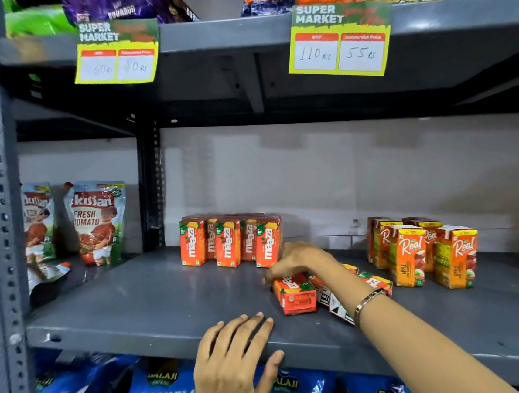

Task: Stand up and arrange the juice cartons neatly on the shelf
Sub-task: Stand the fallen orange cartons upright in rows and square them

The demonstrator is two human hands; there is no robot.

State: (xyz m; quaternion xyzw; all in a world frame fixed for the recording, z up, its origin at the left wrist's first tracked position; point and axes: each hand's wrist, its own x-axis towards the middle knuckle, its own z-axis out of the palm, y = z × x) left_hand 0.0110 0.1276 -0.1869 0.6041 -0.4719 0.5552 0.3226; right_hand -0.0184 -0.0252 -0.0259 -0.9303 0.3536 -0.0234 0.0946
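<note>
Scene: a grey metal shelf (154,304) seen from above and in front, with a person's two bare hands reaching onto it.
Standing cartons: a tidy upright group of orange juice cartons (229,242) at the back middle of the shelf; a second upright group of apple juice cartons (422,252) well to the right.
Fallen cartons: several orange cartons lie flat near the front, between the two upright groups. The nearest, the fallen carton (294,294), lies on its side with its long axis running from the shelf's front edge toward the back, its bottom end facing the camera. Others lie just beside it, partly hidden under the forearm.
Right hand: the right hand (296,261) comes in from the right, over the far end of the fallen carton. Its fingers (273,275) curl down narrowly and touch that far end; whether they have closed into a real hold cannot be told.
Left hand: the left hand (236,360) rests flat on the shelf's front edge, fingers spread and holding nothing.
Key relation: the carton lies directly under the right fingers and extends toward the person, so the right hand is the nearer one. Standing it up likely means tipping the far end upward.
Other goods: tomato sauce pouches (95,221) stand at the far left.
</note>
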